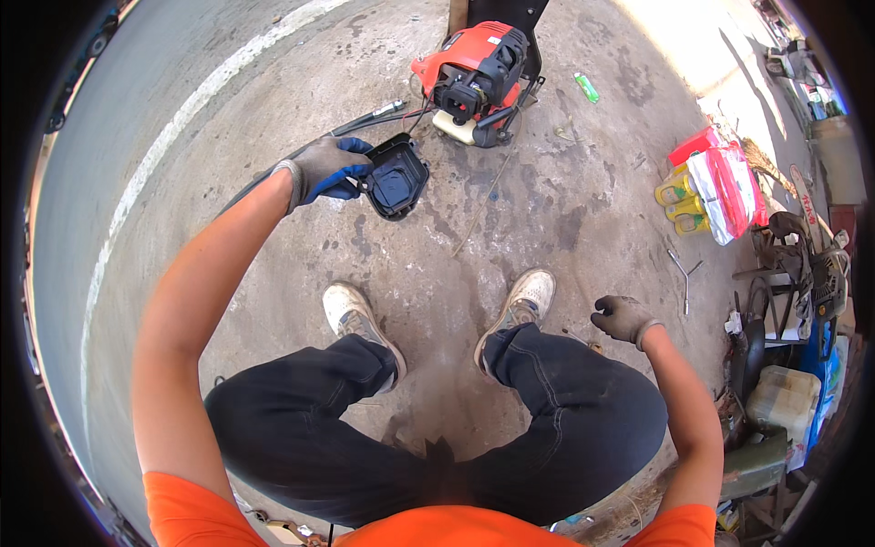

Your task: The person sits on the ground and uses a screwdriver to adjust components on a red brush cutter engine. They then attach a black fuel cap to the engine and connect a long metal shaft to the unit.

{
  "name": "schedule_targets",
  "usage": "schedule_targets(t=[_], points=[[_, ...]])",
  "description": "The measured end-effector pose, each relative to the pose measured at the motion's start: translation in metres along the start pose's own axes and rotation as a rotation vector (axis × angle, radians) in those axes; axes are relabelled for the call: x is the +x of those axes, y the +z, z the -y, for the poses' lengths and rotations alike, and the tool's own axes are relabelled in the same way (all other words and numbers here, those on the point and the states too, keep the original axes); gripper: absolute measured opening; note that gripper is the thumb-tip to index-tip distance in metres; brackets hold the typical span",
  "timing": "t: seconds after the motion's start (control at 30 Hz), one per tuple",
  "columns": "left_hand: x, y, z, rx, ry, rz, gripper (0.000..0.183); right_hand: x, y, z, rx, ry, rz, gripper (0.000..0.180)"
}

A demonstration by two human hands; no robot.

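My left hand, in a grey and blue work glove, grips the edge of a black plastic cover, its hollow side facing up. Just beyond it on the concrete stands a small engine with a red housing and a whitish fuel tank. A black cable or shaft with a metal end lies to the engine's left. My right hand, also gloved, hangs beside my right knee with its fingers curled; its palm is hidden, so I cannot tell whether it holds anything. Near it a thin metal tool shows partly behind my knee.
A Y-shaped socket wrench lies at the right. Beyond it are yellow cans with a red and white package, a chainsaw and a whitish plastic canister. A green item lies right of the engine.
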State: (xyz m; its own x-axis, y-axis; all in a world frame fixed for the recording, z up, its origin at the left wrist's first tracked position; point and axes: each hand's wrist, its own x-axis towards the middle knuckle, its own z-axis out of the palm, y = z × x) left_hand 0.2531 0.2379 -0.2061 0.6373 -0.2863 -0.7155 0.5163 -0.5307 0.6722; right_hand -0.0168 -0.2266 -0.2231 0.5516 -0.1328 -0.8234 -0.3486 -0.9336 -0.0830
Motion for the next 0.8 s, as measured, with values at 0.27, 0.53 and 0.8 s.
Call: schedule_targets(t=[0.27,0.53,0.8], points=[[0.101,0.048,0.035,-0.34,-0.049,0.213,0.043,0.117,-0.059,0.174,0.382,-0.41,0.106,0.052],[0.111,0.055,0.054,-0.573,0.142,0.13,0.053,0.169,-0.039,0.241,1.382,-0.506,0.074,0.059],[0.131,0.048,0.048,-0.583,0.249,0.029,0.052,0.185,-0.052,0.257,1.414,-0.53,-0.031,0.052]])
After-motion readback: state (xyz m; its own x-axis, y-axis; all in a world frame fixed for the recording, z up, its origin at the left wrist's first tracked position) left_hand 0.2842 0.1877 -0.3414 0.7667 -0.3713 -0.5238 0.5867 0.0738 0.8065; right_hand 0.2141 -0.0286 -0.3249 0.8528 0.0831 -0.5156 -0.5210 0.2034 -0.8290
